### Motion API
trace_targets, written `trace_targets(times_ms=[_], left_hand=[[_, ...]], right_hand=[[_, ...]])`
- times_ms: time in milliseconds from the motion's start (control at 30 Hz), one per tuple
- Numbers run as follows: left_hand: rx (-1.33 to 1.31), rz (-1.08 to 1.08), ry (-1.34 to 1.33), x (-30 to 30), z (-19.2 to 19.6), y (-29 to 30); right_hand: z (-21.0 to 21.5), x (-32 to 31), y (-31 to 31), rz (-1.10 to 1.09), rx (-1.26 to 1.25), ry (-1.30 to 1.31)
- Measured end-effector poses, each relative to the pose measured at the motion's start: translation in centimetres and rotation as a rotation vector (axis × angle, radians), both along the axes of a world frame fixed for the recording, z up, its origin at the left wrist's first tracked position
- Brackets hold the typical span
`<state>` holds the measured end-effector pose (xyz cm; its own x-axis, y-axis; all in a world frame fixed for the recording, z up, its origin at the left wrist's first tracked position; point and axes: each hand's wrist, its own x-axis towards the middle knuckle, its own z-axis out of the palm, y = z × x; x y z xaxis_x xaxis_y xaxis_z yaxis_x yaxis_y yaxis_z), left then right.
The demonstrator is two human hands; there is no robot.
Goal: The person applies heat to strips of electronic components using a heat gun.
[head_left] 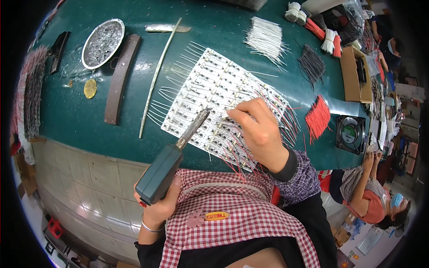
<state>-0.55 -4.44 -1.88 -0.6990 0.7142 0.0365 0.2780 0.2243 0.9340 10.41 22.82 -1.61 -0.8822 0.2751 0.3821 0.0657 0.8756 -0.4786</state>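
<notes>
Standing by the green bench (80, 120), reading it from left to right:
Far left: a round metal dish (103, 43) of grey solder dross sits near the bench's back edge, with a dark curved bar (121, 78) just beside it and a long pale strip (158, 76) further along.
Left hand (157, 206): fingers wrapped firmly around the dark green handle of a soldering iron (172, 158), held over the lap, its metal tip resting on the panel's near edge.
Centre: the white circuit board panel (214, 89) lies flat on the bench, white wires fanning from its left side, red ones from its right.
Right hand (261, 129): resting on the panel, fingertips pinched together on a thin wire at the boards.
Right: a red wire bundle (318, 117), then a small black fan (351, 133).
</notes>
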Motion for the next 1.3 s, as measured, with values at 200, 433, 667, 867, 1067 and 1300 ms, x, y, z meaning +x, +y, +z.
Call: trace_targets(times_ms=[200, 433, 667, 867, 1067, 1300], left_hand=[[-0.094, 0.037, -0.071, 0.5, 0.3, -1.0], [-0.069, 0.147, -0.086, 0.3, 1.9, 1.0], [-0.087, 0.086, -0.115, 0.3, 1.8, 0.8], [-0.115, 0.054, -0.112, 0.2, 1.9, 1.0], [-0.128, 0.037, -0.084, 0.1, 2.0, 1.0], [-0.071, 0.038, -0.102, 0.8, 0.1, -1.8]], right_hand=[[0.6, -0.1, -1.1, 0.011, -0.013, 0.059], [-0.4, -0.1, -1.7, 0.032, -0.055, -0.032], [-0.5, 0.0, -1.9, 0.02, -0.045, -0.045], [-0.5, -0.1, -2.0, 0.016, -0.032, -0.068], [-0.3, -0.2, -2.0, 0.023, 0.019, -0.097], [-0.3, -0.1, -2.0, 0.025, 0.016, -0.094]])
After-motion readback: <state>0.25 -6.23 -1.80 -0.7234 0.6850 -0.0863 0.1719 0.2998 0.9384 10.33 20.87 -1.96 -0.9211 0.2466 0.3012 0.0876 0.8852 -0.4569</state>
